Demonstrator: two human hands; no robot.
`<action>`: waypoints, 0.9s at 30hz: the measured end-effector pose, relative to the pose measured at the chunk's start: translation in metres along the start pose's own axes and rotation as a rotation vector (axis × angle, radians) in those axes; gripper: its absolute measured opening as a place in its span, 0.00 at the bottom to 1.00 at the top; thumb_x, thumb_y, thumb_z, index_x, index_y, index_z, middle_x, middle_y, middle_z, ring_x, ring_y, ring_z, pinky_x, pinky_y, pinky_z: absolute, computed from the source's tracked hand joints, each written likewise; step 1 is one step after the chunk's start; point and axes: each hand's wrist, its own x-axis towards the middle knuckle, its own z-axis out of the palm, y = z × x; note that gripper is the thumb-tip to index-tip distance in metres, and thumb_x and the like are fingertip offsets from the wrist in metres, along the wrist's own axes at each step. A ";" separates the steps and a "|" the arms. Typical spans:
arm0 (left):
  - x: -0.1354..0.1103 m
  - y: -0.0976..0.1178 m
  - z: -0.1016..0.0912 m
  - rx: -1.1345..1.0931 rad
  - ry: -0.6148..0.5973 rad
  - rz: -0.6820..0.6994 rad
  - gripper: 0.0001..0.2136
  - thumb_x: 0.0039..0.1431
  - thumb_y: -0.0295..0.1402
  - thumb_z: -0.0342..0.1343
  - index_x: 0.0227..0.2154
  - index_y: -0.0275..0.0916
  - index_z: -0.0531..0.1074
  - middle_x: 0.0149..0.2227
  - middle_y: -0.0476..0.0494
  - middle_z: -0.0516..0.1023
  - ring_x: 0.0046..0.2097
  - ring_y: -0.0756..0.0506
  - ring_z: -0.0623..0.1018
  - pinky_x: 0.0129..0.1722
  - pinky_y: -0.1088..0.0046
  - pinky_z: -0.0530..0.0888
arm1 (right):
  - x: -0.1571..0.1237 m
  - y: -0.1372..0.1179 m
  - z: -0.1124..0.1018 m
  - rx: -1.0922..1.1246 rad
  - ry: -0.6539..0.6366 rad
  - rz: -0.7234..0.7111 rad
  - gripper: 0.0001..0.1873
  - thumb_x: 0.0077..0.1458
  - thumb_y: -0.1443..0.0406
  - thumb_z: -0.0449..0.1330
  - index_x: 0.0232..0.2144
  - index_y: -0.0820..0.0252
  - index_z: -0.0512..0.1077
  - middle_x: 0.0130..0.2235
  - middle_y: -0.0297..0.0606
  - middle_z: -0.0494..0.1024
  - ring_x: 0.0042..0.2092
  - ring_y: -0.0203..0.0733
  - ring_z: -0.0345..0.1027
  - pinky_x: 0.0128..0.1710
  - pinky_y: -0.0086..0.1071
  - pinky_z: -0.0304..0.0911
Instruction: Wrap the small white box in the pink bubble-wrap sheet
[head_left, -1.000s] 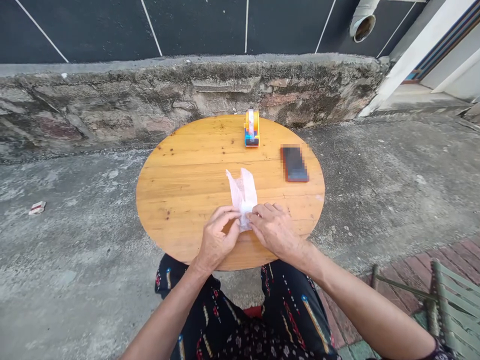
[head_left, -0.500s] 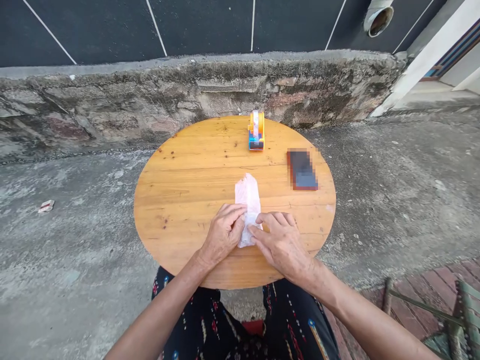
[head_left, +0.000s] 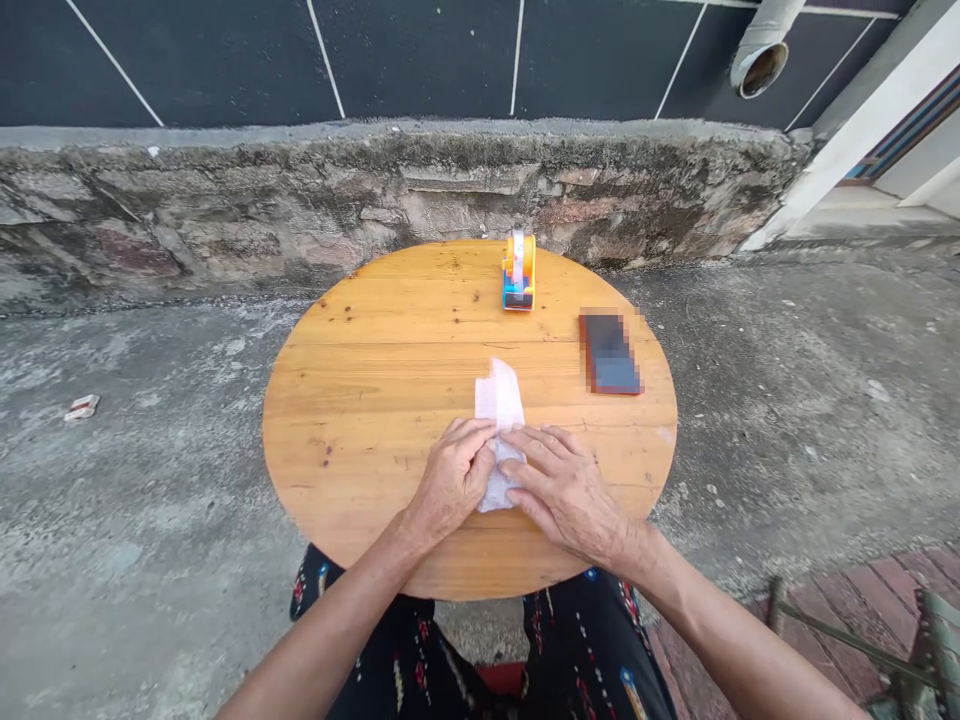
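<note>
A folded, pinkish-white sheet of thin wrapping material [head_left: 508, 400] lies lengthwise on the round wooden table [head_left: 360, 400] in front of me. Along its left edge, my left hand [head_left: 456, 468] has its fingers bent together and the thumb pressed in, gripping the sheet's side. My right hand [head_left: 564, 485] rests over the right side with fingers stretched out and slightly apart, the tips on the sheet. Both hands cover parts of the sheet; whatever is inside it, if anything, is hidden.
A yellow and blue tape dispenser [head_left: 519, 272] with a tape roll stands at the table's far edge. A pixelated dark flat object with a red-orange edge [head_left: 611, 352] lies at the right. Behind is a low stone wall [head_left: 300, 210]; a chair frame [head_left: 847, 640] stands lower right.
My right fingers have stretched out from a bent pose and lie flatter across the sheet. At its far end the sheet's folded layers look shifted. The whole view has tilted slightly.
</note>
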 end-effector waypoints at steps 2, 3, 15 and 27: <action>-0.001 -0.001 0.000 -0.012 0.002 -0.011 0.13 0.63 0.24 0.46 0.43 0.35 0.76 0.46 0.39 0.78 0.48 0.43 0.75 0.50 0.63 0.72 | 0.001 0.001 -0.001 0.009 -0.016 -0.007 0.12 0.63 0.64 0.54 0.47 0.58 0.70 0.60 0.44 0.68 0.61 0.49 0.59 0.60 0.48 0.55; -0.001 -0.001 0.000 -0.019 0.009 -0.015 0.13 0.63 0.24 0.46 0.43 0.35 0.75 0.46 0.39 0.78 0.48 0.43 0.75 0.50 0.63 0.72 | 0.002 0.002 -0.002 0.015 -0.026 -0.012 0.12 0.63 0.64 0.54 0.48 0.58 0.70 0.60 0.44 0.67 0.61 0.49 0.59 0.60 0.48 0.55; -0.006 -0.001 0.001 -0.151 0.068 -0.102 0.14 0.63 0.25 0.46 0.50 0.36 0.69 0.46 0.41 0.75 0.47 0.47 0.75 0.49 0.67 0.72 | 0.007 0.005 -0.006 0.073 -0.099 -0.015 0.14 0.62 0.64 0.55 0.50 0.60 0.68 0.57 0.45 0.71 0.59 0.48 0.63 0.60 0.49 0.54; -0.022 0.011 -0.009 -0.014 0.148 0.014 0.13 0.62 0.24 0.48 0.47 0.38 0.71 0.47 0.41 0.74 0.49 0.45 0.74 0.49 0.66 0.73 | 0.008 0.007 -0.005 0.151 -0.105 -0.006 0.13 0.62 0.64 0.54 0.49 0.60 0.67 0.54 0.45 0.73 0.57 0.48 0.65 0.58 0.48 0.56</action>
